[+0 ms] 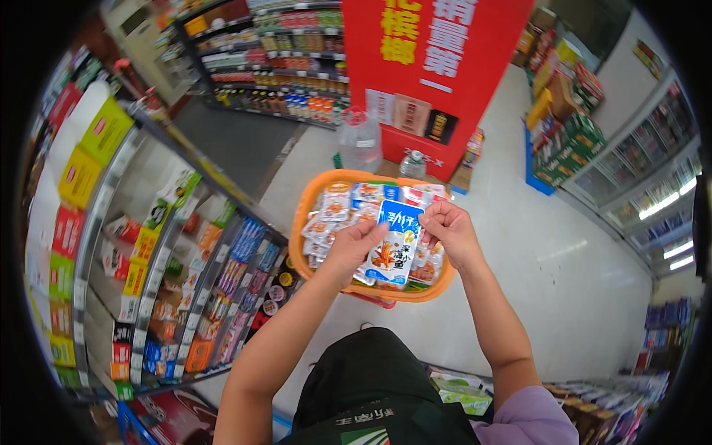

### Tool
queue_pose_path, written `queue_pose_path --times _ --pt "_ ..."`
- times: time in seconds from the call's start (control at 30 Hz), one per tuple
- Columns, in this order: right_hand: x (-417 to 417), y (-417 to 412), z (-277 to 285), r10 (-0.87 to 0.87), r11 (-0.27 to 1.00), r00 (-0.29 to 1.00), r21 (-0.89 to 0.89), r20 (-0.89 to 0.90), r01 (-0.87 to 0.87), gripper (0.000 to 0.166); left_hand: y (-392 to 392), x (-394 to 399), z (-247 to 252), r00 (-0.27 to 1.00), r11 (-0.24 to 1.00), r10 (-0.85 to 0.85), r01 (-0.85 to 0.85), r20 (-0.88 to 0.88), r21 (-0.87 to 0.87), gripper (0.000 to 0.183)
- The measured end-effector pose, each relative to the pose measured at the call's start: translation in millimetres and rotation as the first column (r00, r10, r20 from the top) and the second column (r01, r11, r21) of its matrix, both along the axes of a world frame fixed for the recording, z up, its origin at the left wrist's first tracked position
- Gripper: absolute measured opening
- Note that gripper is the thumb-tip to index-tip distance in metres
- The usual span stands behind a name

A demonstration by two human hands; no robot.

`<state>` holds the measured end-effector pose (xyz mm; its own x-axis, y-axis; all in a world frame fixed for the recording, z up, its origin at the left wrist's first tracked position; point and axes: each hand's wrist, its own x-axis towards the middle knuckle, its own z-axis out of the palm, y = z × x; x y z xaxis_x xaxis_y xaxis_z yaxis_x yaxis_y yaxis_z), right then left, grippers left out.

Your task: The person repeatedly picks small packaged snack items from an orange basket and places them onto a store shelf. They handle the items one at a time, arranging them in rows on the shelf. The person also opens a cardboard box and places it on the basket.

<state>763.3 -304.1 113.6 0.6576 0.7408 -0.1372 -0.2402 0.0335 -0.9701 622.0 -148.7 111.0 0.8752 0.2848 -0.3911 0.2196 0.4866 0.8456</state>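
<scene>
Between my two hands is a blue and white snack packet, held flat with its printed front up. My left hand pinches its left edge, thumb on top. At the upper right corner, the thumb and fingers of my right hand grip the same packet. Just beneath it stands an orange plastic basket, filled with many small snack packets, mostly white with red-brown food pictures. The held packet and my hands hide part of the basket's contents.
Left of me a tiered shelf carries boxed and bagged snacks. A red display board rises beyond the basket, with a large clear plastic bottle and a smaller bottle before it. Glass-door coolers line the right, past pale floor.
</scene>
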Motion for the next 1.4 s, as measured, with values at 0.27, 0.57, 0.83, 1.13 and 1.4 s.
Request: queue_pose_path --times 0.27,0.57,0.83,1.13,1.4 --pt "-94 114 27 0.363 0.927 0.932 0.094 0.008 -0.363 0.011 43 -123 31 0.932 0.927 0.358 -0.361 0.050 0.102 0.018" --pt "-259 213 26 0.768 0.638 0.611 -0.157 0.190 -0.753 0.015 73 -306 6 0.720 0.697 0.692 -0.683 0.045 0.218 0.018" --pt "-417 273 10 0.885 0.457 0.422 -0.188 0.197 -0.869 0.013 86 -464 -30 0.518 0.484 0.851 -0.836 0.082 0.258 0.016" --pt "-546 340 -40 0.572 0.511 0.442 0.122 0.691 -0.851 0.018 112 -606 -101 0.072 0.077 0.997 -0.928 -0.028 0.364 0.016" --pt "-581 368 -78 0.522 0.507 0.501 0.221 0.690 -0.833 0.019 174 -646 -131 0.076 -0.070 0.974 -0.792 0.212 0.606 0.045"
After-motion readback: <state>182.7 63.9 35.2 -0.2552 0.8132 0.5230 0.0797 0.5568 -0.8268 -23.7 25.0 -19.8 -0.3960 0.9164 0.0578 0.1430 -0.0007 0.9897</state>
